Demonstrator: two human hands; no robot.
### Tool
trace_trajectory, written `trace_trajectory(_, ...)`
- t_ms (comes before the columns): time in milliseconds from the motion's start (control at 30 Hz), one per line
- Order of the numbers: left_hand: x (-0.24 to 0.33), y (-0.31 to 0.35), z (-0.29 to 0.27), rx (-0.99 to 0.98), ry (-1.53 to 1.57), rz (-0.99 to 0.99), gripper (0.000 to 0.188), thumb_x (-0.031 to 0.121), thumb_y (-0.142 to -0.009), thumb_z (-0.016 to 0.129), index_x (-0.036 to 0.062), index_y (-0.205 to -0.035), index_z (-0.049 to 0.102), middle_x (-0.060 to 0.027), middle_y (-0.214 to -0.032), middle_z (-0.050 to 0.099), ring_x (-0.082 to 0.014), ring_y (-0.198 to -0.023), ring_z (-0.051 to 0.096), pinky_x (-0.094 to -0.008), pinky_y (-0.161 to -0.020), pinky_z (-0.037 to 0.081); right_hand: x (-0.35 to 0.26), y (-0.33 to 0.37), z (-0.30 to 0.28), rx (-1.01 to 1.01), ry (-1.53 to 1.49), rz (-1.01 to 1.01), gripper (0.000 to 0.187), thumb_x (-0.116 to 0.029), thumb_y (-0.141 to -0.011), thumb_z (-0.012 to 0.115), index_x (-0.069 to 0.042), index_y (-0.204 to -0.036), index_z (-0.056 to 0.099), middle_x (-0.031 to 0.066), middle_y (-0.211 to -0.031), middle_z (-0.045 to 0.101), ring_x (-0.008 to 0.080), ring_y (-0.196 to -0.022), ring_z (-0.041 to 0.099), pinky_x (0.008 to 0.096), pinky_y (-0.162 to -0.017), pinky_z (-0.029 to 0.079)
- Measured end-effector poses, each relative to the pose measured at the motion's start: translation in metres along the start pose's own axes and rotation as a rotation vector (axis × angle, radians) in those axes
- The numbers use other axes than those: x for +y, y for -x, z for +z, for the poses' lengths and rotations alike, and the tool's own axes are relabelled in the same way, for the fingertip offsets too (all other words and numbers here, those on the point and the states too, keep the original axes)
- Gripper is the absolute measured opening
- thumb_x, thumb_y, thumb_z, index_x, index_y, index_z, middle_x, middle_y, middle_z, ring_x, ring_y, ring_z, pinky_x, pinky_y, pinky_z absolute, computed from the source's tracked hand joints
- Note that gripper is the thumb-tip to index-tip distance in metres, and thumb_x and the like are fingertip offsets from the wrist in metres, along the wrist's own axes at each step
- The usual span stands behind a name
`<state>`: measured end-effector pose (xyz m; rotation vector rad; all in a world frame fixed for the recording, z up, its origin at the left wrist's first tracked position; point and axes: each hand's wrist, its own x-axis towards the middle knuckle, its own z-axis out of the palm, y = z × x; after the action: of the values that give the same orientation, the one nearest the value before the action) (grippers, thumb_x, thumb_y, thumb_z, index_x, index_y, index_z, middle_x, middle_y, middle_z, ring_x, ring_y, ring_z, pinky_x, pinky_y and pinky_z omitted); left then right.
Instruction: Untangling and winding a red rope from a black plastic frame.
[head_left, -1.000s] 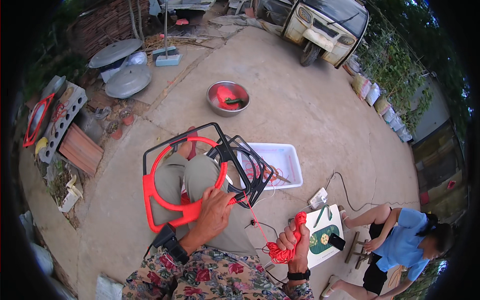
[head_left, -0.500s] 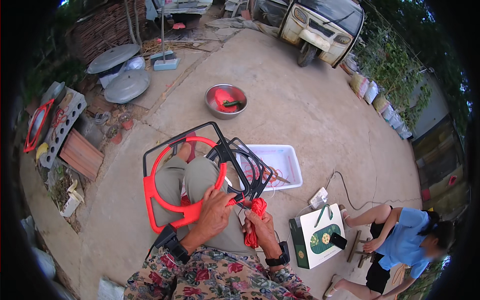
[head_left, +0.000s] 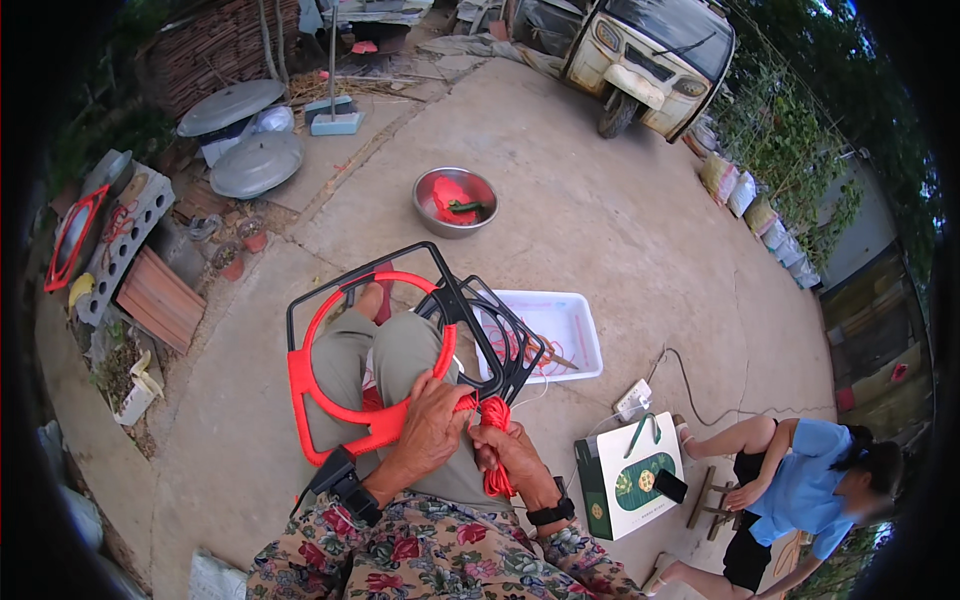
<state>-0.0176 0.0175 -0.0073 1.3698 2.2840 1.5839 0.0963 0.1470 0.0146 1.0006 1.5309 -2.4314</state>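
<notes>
A black metal frame (head_left: pixel 362 276) partly wrapped in red cord rests on my knees, with a red-wrapped ring (head_left: pixel 312 392) inside it. My left hand (head_left: pixel 428 436) grips the red-wrapped bottom edge of the frame. My right hand (head_left: pixel 510 452) is closed on a bundle of red cord (head_left: pixel 495 414) right beside the left hand, at the frame's lower right corner. A second black frame (head_left: pixel 505 330) leans behind the first one.
A white plastic tub (head_left: pixel 570 330) lies on the concrete just beyond the frames. A metal bowl (head_left: pixel 455 202) holds red material farther off. A green and white gift bag (head_left: pixel 628 474) stands at my right. A person in blue (head_left: pixel 800 480) sits at the lower right. A small vehicle (head_left: pixel 650 60) is parked behind.
My right hand, holding the red cord, has come in from the lower right to the frame's corner beside my left hand. The left hand has kept its grip.
</notes>
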Motion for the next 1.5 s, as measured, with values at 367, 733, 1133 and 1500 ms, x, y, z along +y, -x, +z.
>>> trace_trajectory(367,0.003,-0.007,-0.014,-0.121,-0.025,0.036,0.035,0.01,-0.083,0.062,0.0012,-0.117,0.058,-0.0161,-0.099,0.057,-0.0345,-0.103,0.053,-0.0481,-0.108,0.029,0.021,0.022,-0.017,-0.007,-0.355,0.108,0.022,-0.015,-0.094,0.062,-0.006,-0.075,0.057,-0.0013,-0.053,0.046,0.011,-0.043,0.042,0.0277,-0.043,0.034)
trace_trajectory(733,0.007,-0.003,-0.013,-0.103,-0.062,0.064,0.029,0.007,-0.084,0.062,0.0002,-0.111,0.057,-0.0164,-0.099,0.056,-0.0361,-0.103,0.052,-0.0522,-0.11,0.029,0.034,0.035,0.007,0.161,0.16,-0.258,0.02,-0.012,-0.089,0.069,-0.009,-0.072,0.059,-0.0033,-0.056,0.052,0.007,-0.046,0.045,0.0255,-0.044,0.033)
trace_trajectory(1133,0.004,0.001,-0.013,-0.138,-0.114,0.09,0.029,0.009,-0.086,0.062,0.0005,-0.113,0.057,-0.0155,-0.103,0.056,-0.0352,-0.108,0.051,-0.0539,-0.112,0.027,0.035,0.037,-0.007,0.181,0.215,-0.239,0.025,-0.014,-0.09,0.071,-0.011,-0.069,0.058,-0.0076,-0.061,0.051,0.0033,-0.053,0.044,0.0237,-0.048,0.034)
trace_trajectory(1500,0.009,-0.002,-0.011,-0.094,-0.093,0.116,0.035,0.007,-0.084,0.063,0.0008,-0.118,0.056,-0.0161,-0.109,0.055,-0.0361,-0.111,0.052,-0.0575,-0.112,0.029,0.024,0.036,-0.024,0.205,0.232,-0.239,0.018,-0.012,-0.089,0.07,-0.006,-0.073,0.064,-0.0019,-0.058,0.057,0.0065,-0.048,0.05,0.0235,-0.047,0.037)
